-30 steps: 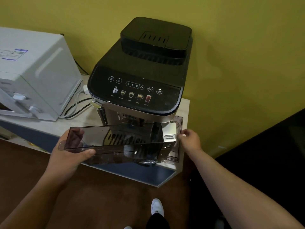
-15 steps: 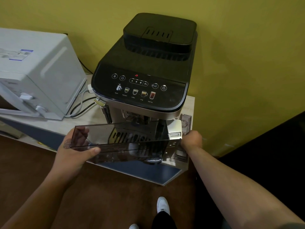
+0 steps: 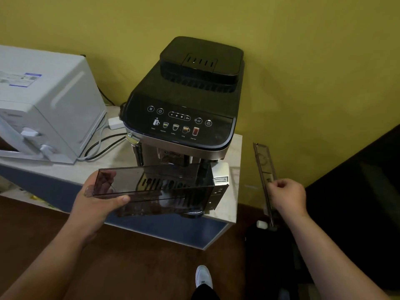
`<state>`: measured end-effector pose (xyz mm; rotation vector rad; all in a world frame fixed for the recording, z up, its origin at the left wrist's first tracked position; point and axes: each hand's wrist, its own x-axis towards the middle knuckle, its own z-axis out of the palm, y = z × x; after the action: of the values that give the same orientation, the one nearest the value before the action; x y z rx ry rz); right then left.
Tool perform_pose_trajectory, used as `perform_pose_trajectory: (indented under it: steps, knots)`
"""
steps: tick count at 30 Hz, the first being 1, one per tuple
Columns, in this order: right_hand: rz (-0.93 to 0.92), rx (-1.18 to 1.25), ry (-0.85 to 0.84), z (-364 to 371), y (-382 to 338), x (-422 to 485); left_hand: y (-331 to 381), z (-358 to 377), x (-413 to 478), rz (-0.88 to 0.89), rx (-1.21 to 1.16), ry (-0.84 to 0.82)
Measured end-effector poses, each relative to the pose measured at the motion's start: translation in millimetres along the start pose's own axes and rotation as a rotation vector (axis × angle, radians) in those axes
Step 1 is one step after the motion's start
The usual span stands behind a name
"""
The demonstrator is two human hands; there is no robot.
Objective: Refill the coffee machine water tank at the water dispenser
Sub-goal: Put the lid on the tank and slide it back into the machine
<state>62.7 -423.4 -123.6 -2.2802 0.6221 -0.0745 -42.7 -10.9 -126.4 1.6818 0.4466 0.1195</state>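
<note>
A white box machine (image 3: 49, 100) sits at the left on the table (image 3: 108, 161), with cables (image 3: 101, 146) beside it. The left arm comes up from the bottom left corner. The left hand (image 3: 95, 208) grips the left end of the water tank (image 3: 164, 185) — the thumb (image 3: 121, 199) lies along the near wall, and the other fingers show through the dark see-through plastic. The tank is held level in the air, just in front of the coffee machine (image 3: 184, 98) and over the front edge of the table. Further right, well apart from the tank, the right hand (image 3: 286, 195) is curled round a long thin clear lid (image 3: 263, 161) — it stands almost upright beside the table, in front of the yellow wall (image 3: 303, 61). The right arm reaches in from the bottom right corner. A white shoe (image 3: 203, 276) is on the brown floor (image 3: 151, 267) below.
</note>
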Motion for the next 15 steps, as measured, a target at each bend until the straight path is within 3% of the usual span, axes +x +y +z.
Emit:
perform_pose_trajectory:
  steps: [4, 9, 15]
  knots:
    - [-0.065, 0.015, 0.058, -29, -12, -28, 0, -1, -2, -0.029, -0.036, 0.002]
    - [-0.056, 0.251, 0.094, -50, -16, -59, 2, 0, -6, -0.017, -0.075, -0.022]
    - [-0.382, 0.15, 0.001, -79, -46, -94, 2, 1, -6, 0.02, -0.102, -0.04]
